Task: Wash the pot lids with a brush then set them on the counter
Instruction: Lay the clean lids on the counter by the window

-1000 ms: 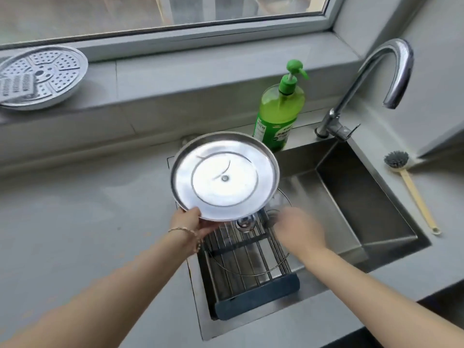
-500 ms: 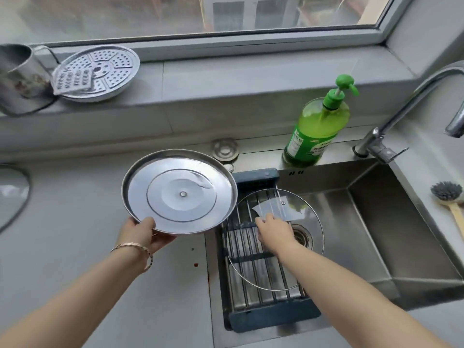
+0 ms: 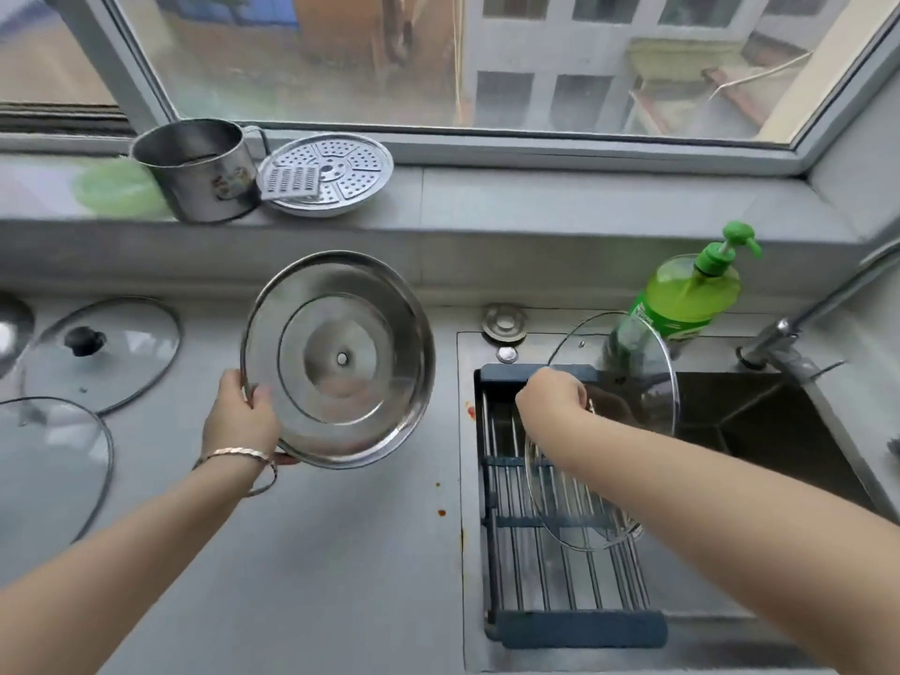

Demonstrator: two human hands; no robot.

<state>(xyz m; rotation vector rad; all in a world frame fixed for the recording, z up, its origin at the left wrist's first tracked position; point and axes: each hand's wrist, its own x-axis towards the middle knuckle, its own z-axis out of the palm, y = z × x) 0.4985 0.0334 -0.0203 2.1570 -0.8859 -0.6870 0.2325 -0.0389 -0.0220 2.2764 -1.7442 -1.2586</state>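
Head, glass lid – partly hides soap btl

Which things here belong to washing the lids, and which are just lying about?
For the job: steel lid in left hand; glass lid in right hand; two glass lids on counter; soap bottle; sink.
Lying about: steel mug, steamer plate, grater on the sill.

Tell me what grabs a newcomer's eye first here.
The big steel lid, underside to the camera, gripped by its rim in the left hand above the counter. Next, the right hand holds a glass lid tilted over the drying rack in the sink, the bright green soap bottle behind it. At far left a black-knobbed lid lies on the counter.
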